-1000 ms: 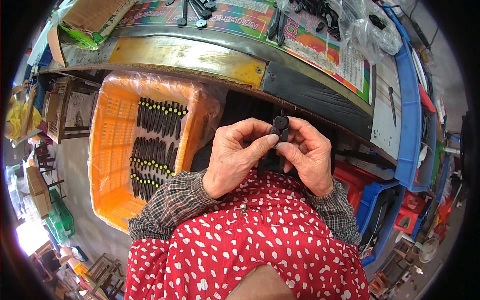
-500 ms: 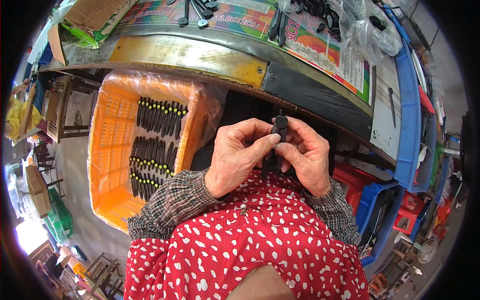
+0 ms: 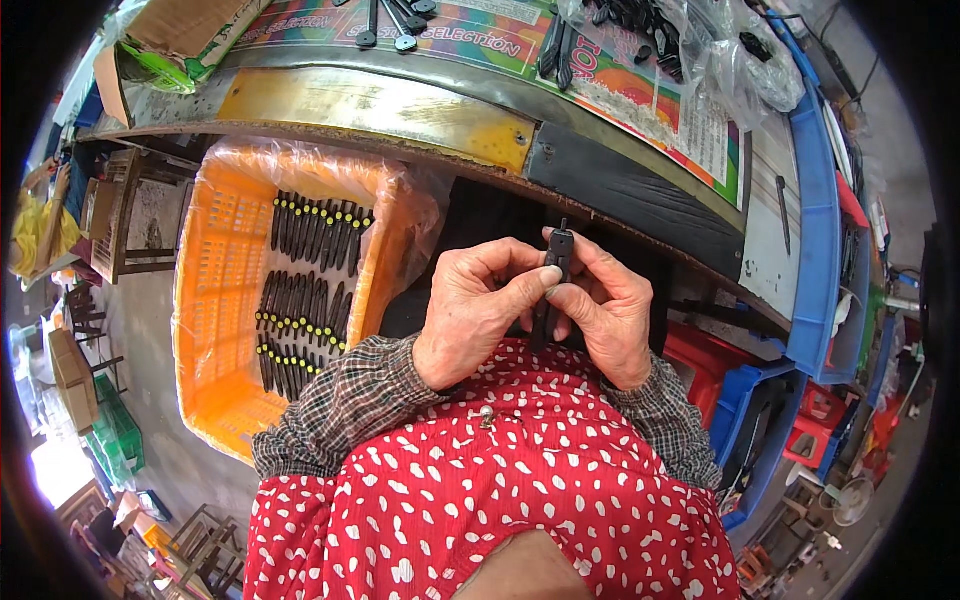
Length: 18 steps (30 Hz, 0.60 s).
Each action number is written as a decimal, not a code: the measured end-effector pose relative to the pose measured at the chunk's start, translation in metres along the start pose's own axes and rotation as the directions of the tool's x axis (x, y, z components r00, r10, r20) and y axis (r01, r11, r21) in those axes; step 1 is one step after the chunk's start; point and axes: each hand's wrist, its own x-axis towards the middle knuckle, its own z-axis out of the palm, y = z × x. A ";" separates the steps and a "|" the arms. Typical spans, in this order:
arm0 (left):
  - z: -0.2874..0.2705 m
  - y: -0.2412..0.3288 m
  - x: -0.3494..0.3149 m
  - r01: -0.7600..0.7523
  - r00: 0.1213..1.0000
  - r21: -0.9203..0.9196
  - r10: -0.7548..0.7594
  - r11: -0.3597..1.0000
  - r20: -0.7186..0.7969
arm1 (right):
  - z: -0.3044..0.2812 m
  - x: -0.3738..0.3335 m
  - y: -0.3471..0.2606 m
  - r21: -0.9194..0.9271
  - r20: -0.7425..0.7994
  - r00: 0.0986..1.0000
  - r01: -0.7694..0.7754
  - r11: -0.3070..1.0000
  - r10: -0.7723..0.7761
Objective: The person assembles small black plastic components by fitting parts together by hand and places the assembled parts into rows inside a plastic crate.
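Observation:
In front of my lap, both hands hold a slim black plastic part (image 3: pixel 560 247) upright. A small stub sticks out of its top end, and its lower end shows beneath the fingers. My left hand (image 3: pixel 480 310) pinches it from the left between thumb and fingertips. From the other side my right hand (image 3: pixel 608 312) grips it, thumb in front and fingers behind, which hides its middle. To the left stands an orange crate (image 3: pixel 205 330) lined with clear plastic, where black parts with yellow dots (image 3: pixel 320 225) lie in rows.
The workbench edge (image 3: pixel 370 115) runs just beyond my hands. On the bench lie black round-headed parts (image 3: pixel 405 42), a heap of black pieces (image 3: pixel 640 30) and a clear plastic bag (image 3: pixel 745 75). A blue tray (image 3: pixel 818 220) borders the right, with a blue bin (image 3: pixel 735 410) and red stools below.
The black part has turned in my fingers: its round disc-shaped head faced up before, and now a narrow flat face shows. Both hands stay nearly in place.

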 end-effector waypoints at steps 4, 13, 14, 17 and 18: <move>-0.001 0.000 0.001 0.006 1.000 -0.027 -0.006 1.000 0.008 | 0.000 0.000 0.000 -0.008 0.000 1.000 -0.013 1.000 0.013; -0.001 -0.001 0.002 0.001 1.000 0.078 -0.002 0.997 0.014 | -0.004 0.002 -0.003 -0.022 -0.016 1.000 0.004 1.000 -0.005; -0.001 -0.002 0.000 -0.028 1.000 0.111 0.027 0.993 0.012 | -0.004 0.004 -0.005 -0.022 -0.015 1.000 0.003 1.000 -0.003; 0.001 -0.006 -0.003 -0.073 0.997 0.223 0.074 0.972 0.004 | -0.004 0.009 -0.013 -0.112 -0.052 0.999 -0.020 0.993 0.014; 0.001 -0.008 -0.004 -0.087 0.996 0.304 0.093 0.949 -0.006 | -0.004 0.010 -0.016 -0.114 -0.054 0.998 -0.022 0.993 0.016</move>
